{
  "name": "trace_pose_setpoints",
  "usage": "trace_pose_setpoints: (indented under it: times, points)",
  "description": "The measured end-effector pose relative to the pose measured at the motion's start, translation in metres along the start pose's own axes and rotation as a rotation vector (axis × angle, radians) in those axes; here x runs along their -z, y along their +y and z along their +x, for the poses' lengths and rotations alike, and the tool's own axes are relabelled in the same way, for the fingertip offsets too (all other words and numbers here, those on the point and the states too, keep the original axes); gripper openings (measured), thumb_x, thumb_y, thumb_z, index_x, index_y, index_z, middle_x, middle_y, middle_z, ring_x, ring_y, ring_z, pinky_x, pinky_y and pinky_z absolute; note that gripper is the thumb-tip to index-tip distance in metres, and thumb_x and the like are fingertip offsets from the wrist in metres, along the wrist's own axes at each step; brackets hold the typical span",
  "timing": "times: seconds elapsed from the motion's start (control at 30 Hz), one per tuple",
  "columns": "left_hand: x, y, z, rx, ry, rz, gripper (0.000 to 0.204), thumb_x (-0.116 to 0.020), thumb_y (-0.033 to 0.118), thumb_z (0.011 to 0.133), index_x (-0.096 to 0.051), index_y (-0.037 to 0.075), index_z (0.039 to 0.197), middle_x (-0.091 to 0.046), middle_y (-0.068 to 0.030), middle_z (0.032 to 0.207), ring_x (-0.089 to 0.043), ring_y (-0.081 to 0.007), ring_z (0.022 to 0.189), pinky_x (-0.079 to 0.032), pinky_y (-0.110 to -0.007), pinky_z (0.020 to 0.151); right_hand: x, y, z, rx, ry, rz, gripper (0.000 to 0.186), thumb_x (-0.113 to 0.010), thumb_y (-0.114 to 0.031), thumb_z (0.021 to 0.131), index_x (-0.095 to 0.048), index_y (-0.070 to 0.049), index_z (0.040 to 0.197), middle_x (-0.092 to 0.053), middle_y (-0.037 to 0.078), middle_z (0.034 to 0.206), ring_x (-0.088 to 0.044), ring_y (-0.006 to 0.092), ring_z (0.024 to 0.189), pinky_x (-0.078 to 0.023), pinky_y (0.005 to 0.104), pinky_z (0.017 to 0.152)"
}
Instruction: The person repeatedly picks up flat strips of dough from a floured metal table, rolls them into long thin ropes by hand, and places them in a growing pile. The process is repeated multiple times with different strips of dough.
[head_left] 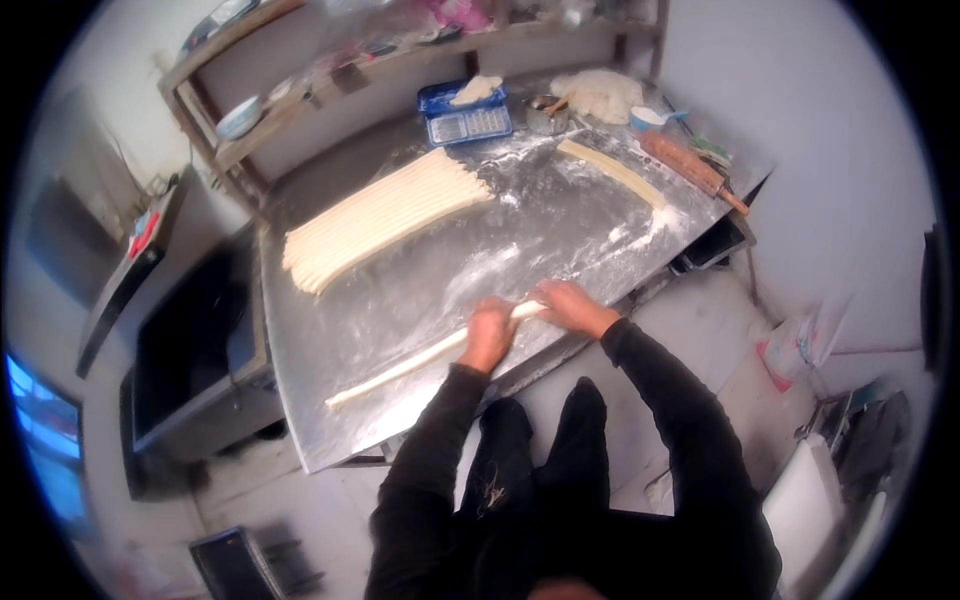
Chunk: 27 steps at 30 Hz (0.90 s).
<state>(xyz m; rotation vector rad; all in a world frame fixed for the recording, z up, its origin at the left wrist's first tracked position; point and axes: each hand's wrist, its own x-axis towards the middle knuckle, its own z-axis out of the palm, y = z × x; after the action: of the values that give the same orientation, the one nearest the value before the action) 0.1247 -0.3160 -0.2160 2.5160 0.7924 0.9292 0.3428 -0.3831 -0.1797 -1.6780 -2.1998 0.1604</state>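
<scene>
A long, thin dough rope (412,361) lies on the metal table near its front edge, running from lower left up to my hands. My left hand (489,333) is closed around it close to its right part. Just to the right, my right hand (568,306) has its fingers curled over the right end, and a short piece of dough shows between the two hands. Behind them, several dough ropes (385,215) lie side by side in a flat row. A separate flat dough strip (615,171) rests at the right on floured metal.
A wooden rolling pin (693,172) lies along the right edge, beside a small blue-rimmed bowl (648,118). At the back are a large dough mass (600,95), a metal pot (547,116) and a blue tray (470,124). A wooden shelf (400,66) stands behind the table (330,330).
</scene>
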Motion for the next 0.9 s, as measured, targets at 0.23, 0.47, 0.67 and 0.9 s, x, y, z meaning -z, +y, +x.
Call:
trace_pose_setpoints:
  times: [0.23, 0.47, 0.67, 0.9]
  points:
    - [0.020, 0.000, -0.023, 0.014, 0.007, 0.055, 0.025, -0.077, 0.019, 0.084, -0.073, 0.007, 0.105, -0.064, -0.0161, 0.097, -0.062, -0.0390, 0.097, -0.052, -0.049, 0.081, -0.009, 0.018, 0.015, 0.028, -0.029, -0.052, 0.022, -0.075, -0.012, 0.078, -0.074, -0.003, 0.098, -0.068, 0.019, 0.101, -0.067, 0.0403, 0.100, -0.053, 0.0510, 0.087]
    - [0.133, -0.043, -0.114, 0.160, 0.033, 0.213, 0.027, -0.078, 0.023, 0.085, -0.072, 0.006, 0.104, -0.065, -0.0157, 0.093, -0.063, -0.0381, 0.092, -0.052, -0.048, 0.077, 0.000, 0.008, 0.024, -0.003, -0.067, -0.070, 0.018, -0.071, -0.010, 0.079, -0.073, -0.001, 0.094, -0.069, 0.021, 0.097, -0.067, 0.0424, 0.097, -0.052, 0.0521, 0.085]
    - [0.203, -0.103, -0.167, 0.320, 0.103, 0.413, 0.023, -0.081, 0.020, 0.082, -0.074, 0.008, 0.100, -0.068, -0.0148, 0.092, -0.066, -0.0374, 0.085, -0.053, -0.047, 0.073, -0.002, 0.028, 0.055, -0.048, -0.098, -0.177, 0.018, -0.071, -0.014, 0.082, -0.077, -0.005, 0.096, -0.071, 0.018, 0.095, -0.069, 0.0392, 0.096, -0.053, 0.0513, 0.085]
    - [0.232, -0.205, -0.089, 0.414, 0.151, 0.560, 0.017, -0.078, 0.017, 0.083, -0.069, 0.006, 0.093, -0.064, -0.0169, 0.091, -0.065, -0.0403, 0.085, -0.052, -0.050, 0.072, -0.020, 0.077, 0.175, -0.138, -0.053, -0.231, 0.019, -0.071, -0.018, 0.082, -0.079, -0.009, 0.097, -0.073, 0.017, 0.095, -0.070, 0.0375, 0.094, -0.055, 0.0501, 0.083]
